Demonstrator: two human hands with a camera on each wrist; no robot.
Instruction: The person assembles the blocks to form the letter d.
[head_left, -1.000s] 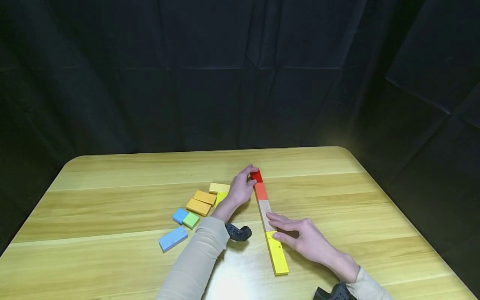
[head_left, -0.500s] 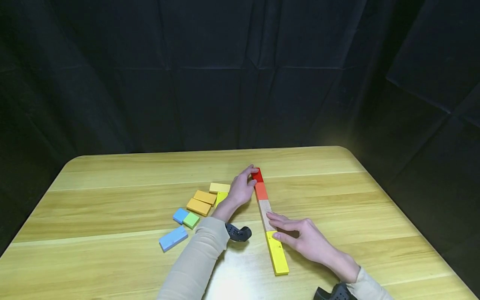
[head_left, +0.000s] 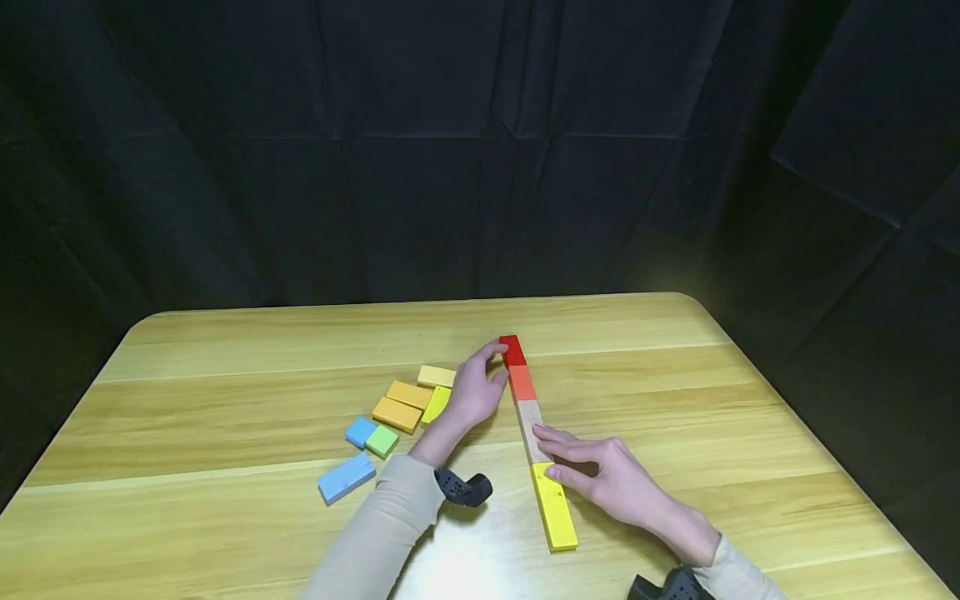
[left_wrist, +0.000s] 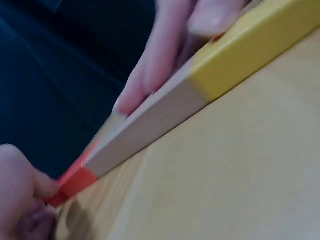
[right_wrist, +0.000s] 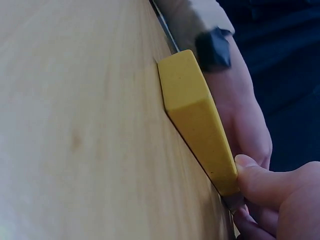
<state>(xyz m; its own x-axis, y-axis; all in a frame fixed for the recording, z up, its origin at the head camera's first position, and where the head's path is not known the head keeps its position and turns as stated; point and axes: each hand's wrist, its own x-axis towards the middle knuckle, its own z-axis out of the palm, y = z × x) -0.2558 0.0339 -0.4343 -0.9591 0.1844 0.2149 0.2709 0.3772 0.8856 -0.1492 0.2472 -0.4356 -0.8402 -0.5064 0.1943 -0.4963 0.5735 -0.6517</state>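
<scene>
A straight row of flat blocks runs away from me in the head view: a yellow block [head_left: 557,517], a beige block [head_left: 528,418], an orange-red block [head_left: 522,383] and a red block [head_left: 514,352] at the far end. My left hand [head_left: 472,393] lies on the row's left side, its loosely bent fingers at the edges of the red and orange-red blocks. My right hand [head_left: 615,479] rests its extended fingertips on the beige block, with the thumb on the yellow block [right_wrist: 197,120] near their joint. Neighbouring blocks appear to touch end to end.
Left of my left arm lie a pale yellow block [head_left: 437,376], a bright yellow block [head_left: 437,405], two orange blocks [head_left: 398,413], a small blue block [head_left: 361,432], a green block [head_left: 382,441] and a longer blue block [head_left: 347,477]. Dark curtains [head_left: 420,167] surround the wooden table [head_left: 225,533].
My left hand has drawn slightly back and left from the red block, uncovering more of it and of the bright yellow block. My right hand and the row have stayed put.
</scene>
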